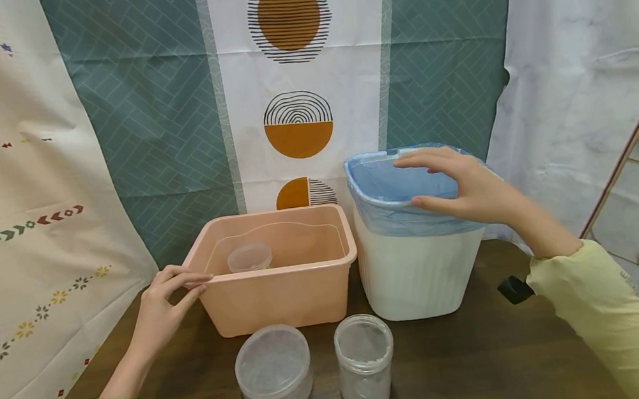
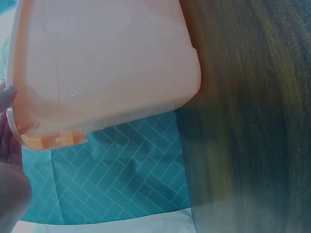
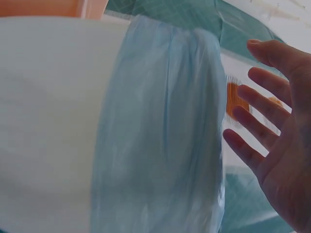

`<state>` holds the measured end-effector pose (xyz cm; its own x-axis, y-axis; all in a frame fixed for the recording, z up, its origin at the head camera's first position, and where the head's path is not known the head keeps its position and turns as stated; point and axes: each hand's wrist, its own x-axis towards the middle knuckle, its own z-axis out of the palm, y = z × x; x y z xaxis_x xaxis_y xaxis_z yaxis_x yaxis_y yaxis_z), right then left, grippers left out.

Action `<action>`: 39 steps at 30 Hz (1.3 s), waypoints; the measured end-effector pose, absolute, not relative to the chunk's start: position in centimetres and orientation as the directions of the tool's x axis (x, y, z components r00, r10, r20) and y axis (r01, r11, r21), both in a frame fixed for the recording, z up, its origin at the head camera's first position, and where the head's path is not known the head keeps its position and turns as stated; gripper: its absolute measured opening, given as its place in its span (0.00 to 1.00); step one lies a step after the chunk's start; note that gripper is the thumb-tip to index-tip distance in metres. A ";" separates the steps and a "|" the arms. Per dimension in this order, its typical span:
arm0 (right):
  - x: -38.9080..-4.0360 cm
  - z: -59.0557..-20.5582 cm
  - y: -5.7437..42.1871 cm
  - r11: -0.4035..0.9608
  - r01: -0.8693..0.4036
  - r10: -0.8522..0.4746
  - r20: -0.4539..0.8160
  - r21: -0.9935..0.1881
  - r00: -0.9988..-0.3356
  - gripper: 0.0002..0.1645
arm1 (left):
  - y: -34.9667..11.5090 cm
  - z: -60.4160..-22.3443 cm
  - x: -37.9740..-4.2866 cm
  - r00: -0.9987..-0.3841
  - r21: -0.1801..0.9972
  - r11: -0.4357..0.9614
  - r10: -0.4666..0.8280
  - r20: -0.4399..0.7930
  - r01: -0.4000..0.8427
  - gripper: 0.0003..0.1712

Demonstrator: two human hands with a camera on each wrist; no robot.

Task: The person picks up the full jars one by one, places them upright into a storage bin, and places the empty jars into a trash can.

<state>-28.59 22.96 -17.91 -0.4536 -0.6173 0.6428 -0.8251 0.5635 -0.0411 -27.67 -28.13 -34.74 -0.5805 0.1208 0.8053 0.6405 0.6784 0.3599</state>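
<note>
My left hand (image 1: 159, 308) pinches the near left corner of the peach plastic basin's rim (image 1: 277, 300), thumb on the outside. In the left wrist view the thumb lies against the lip of the basin (image 2: 112, 58). Inside the basin sits a small clear round container (image 1: 250, 257). My right hand (image 1: 465, 185) hovers above the white trash bin (image 1: 419, 273), fingers spread and apart from the thumb. A blue bag (image 1: 375, 181) lines the bin and folds over its rim. In the right wrist view the palm of the right hand (image 3: 282, 121) holds nothing.
Two clear lidded containers stand in front on the dark wooden table (image 1: 484, 350): a wide, low tub (image 1: 274, 371) and a narrower, taller jar (image 1: 365, 362). Patterned cloth (image 1: 161, 112) hangs behind. A thin gold frame (image 1: 631, 137) leans at the far right.
</note>
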 end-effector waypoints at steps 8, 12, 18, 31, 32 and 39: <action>-28.3 -19.0 25.5 0.601 -0.798 -0.550 0.698 -0.052 -0.459 0.34 | -28.1 -34.7 -27.6 -0.589 0.366 0.684 0.115 0.800 0.631 0.18; -28.2 -19.7 26.5 0.581 -0.813 -0.536 0.729 -0.049 -0.427 0.32 | -28.1 -34.7 -27.6 -0.590 0.367 0.684 0.114 0.799 0.631 0.18; -28.1 -21.0 27.9 0.563 -0.826 -0.489 0.796 -0.025 -0.357 0.29 | -28.0 -34.8 -27.6 -0.588 0.364 0.684 0.119 0.800 0.633 0.18; -28.7 -24.0 29.9 0.593 -0.803 -0.314 0.900 -0.062 -0.301 0.24 | -28.1 -34.9 -27.8 -0.592 0.367 0.692 0.109 0.798 0.622 0.18; -28.9 -24.2 29.9 0.596 -0.800 -0.298 0.907 -0.068 -0.299 0.23 | -28.1 -34.9 -27.8 -0.592 0.367 0.693 0.108 0.799 0.621 0.18; -29.2 -25.3 29.6 0.606 -0.785 -0.166 0.943 -0.132 -0.287 0.22 | -28.1 -34.9 -27.7 -0.589 0.369 0.689 0.105 0.801 0.624 0.18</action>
